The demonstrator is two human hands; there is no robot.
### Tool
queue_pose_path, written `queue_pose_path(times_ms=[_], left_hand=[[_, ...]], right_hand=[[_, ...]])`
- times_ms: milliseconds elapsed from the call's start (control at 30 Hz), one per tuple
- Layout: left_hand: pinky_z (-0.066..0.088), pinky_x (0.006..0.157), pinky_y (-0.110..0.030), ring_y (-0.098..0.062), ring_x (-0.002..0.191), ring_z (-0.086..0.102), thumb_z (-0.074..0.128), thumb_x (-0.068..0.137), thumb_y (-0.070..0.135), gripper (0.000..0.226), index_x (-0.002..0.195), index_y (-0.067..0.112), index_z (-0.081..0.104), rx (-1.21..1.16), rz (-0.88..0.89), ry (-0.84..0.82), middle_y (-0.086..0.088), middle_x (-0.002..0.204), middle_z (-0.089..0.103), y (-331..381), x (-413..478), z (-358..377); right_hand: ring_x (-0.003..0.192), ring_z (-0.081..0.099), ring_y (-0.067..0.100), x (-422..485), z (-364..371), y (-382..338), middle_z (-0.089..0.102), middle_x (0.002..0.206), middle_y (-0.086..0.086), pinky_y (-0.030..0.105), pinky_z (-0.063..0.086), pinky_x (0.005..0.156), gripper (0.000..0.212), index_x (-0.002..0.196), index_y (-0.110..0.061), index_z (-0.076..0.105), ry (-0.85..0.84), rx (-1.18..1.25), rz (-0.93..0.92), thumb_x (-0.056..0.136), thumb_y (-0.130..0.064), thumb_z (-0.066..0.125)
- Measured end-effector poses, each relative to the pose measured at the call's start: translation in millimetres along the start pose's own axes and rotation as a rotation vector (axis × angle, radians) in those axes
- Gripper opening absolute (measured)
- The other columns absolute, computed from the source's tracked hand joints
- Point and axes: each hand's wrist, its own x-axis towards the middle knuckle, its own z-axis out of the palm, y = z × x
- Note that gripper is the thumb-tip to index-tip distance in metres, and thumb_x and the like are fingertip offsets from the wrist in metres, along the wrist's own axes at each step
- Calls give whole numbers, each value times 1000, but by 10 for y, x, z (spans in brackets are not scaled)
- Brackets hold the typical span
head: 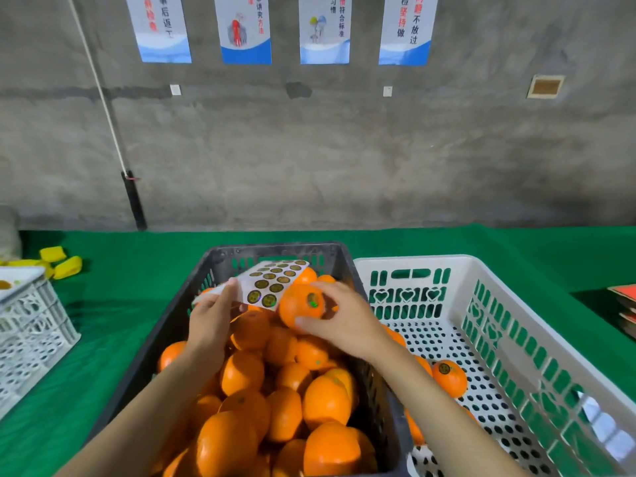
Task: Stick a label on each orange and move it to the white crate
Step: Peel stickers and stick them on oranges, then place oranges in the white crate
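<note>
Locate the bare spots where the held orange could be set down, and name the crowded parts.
Free: in the white crate, the perforated floor between its far wall and the labelled orange, and along its right wall. Crowded: the dark crate, heaped with oranges, and the white crate's left edge, where more lie.

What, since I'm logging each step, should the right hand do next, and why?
Probably carry the orange right and set it in the white crate: the right hand grips it above the dark crate, a label already shows on it, and the left hand holds the sheet.
</note>
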Motion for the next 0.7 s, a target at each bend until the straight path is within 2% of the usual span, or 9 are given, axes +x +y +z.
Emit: queue_pose_path(times_ms=[67,167,267,367,433,500,533,633,700], left_hand=[[59,83,-45,-27,88,75,63,93,47,40,102,8,69,3,9,-6,-10,93,77,-19,-11,17],[57,88,-48,-31,95,72,64,91,44,40,109,8,64,20,20,-8,-14,102,74,-29,-10,57],[59,70,-39,-29,83,75,60,93,30,33,115,5,60,-19,33,-26,-14,91,76,-45,9,66],[58,62,-38,-31,84,72,53,95,27,23,115,17,57,-14,61,-57,-14,95,74,-83,-10,56],[61,67,-48,-36,87,71,55,94,29,14,108,25,55,-13,41,-76,-17,98,71,-97,-17,53],[60,77,-54,-38,91,69,57,93,27,17,109,22,53,-12,16,-79,-20,102,68,-93,-11,54],[59,79,-54,-39,94,69,57,93,25,22,113,19,52,-29,1,-77,-21,105,67,-90,-4,56],[60,74,-51,-41,96,68,57,93,18,28,119,11,50,-105,-40,-84,-24,109,66,-71,15,58],[60,71,-50,-42,98,68,58,91,15,35,125,10,51,-127,-60,-123,-23,113,67,-76,18,63]], right_hand=[[104,55,3,-6,-172,127,49,116,-14,21,47,87,73,132,-41,51,198,85,-9,66,-60,74],[101,56,4,59,-430,374,40,122,-6,16,49,82,68,132,-37,50,499,201,70,72,-33,81],[90,54,3,53,-587,672,41,125,-1,19,46,70,60,124,-32,51,668,149,262,71,-34,78],[77,60,13,-30,-562,926,63,97,1,33,50,66,54,95,-25,53,445,4,516,56,-60,65],[87,61,23,-37,-438,1071,62,97,3,38,51,76,66,101,-13,51,115,-198,677,63,-64,69],[99,58,27,-11,-324,1118,59,116,9,38,49,79,73,123,-9,48,-140,-328,771,74,-58,70],[95,59,26,5,-298,1137,59,117,11,36,47,74,69,126,-11,47,-202,-352,794,77,-53,70],[74,52,19,25,-325,1176,59,97,7,31,42,65,32,112,-14,51,-329,-411,780,85,-22,67],[93,56,22,-1,-363,1207,59,114,7,31,45,76,37,118,-13,52,-403,-454,768,85,-15,68]])
